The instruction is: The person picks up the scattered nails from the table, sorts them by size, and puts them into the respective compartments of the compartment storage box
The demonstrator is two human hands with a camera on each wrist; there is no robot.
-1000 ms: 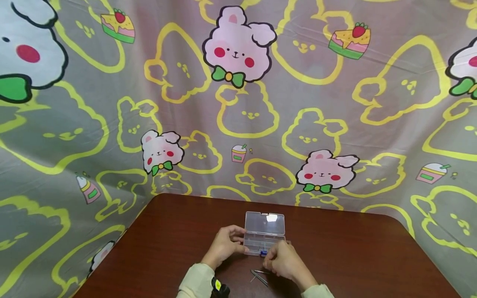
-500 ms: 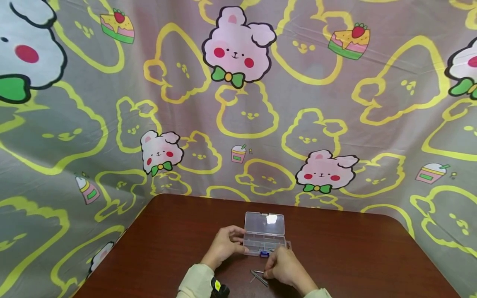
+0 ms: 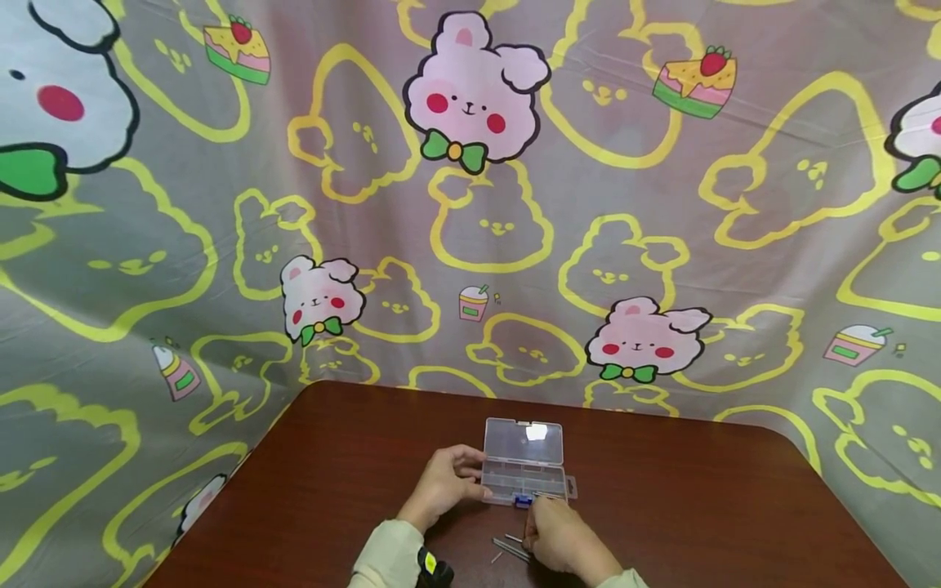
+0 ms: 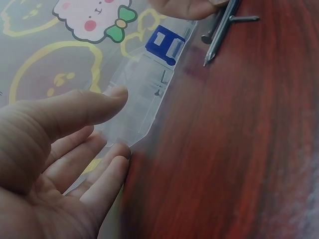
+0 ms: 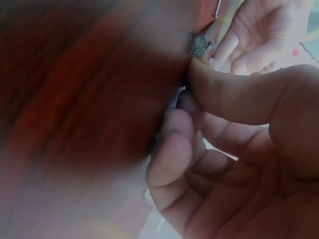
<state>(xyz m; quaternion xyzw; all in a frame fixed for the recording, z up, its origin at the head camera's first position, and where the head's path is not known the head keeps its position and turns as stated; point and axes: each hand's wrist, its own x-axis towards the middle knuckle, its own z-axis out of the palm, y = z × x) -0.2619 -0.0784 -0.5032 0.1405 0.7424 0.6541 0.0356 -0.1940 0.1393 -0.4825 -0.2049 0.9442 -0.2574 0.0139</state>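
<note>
Left hand (image 3: 444,482): spread fairly wide, fingers and thumb extended at the left end of the clear box (image 3: 501,476); fingertips rest against its near corner.
Right hand (image 3: 560,535): narrow, thumb and fingers curled, positioned close to the nails (image 3: 510,550), near the front of the box; whether a nail is pinched between the fingertips cannot be told.
Nails: several grey metal pieces of differing length, loose on the worktop (image 3: 353,465), between the box and the person, just beside the right hand; two long ones lie nearly side by side, a short one at an angle to them.
Box body: on the worktop, ahead of the nails; divided into compartments; thin metallic pieces show in the front right portion, too small to identify.
Lid (image 3: 507,439): unlatched, transparent, swung to the far side of the body; a bright reflection shows at its upper right.
Latch (image 3: 523,501): blue, at the middle of the front edge.
Hanging tab (image 3: 572,487): clear, projecting from the right end.
Sleeves (image 3: 385,557): pale, on both arms.
Wrist device (image 3: 439,574): black with a yellow mark, at the left sleeve.
Worktop finish: reddish brown, wood-grained, rounded far corners.
Backdrop cloth (image 3: 397,237): grey, printed with rabbits, cake slices, drink cups and yellow outlines, behind the worktop.
</note>
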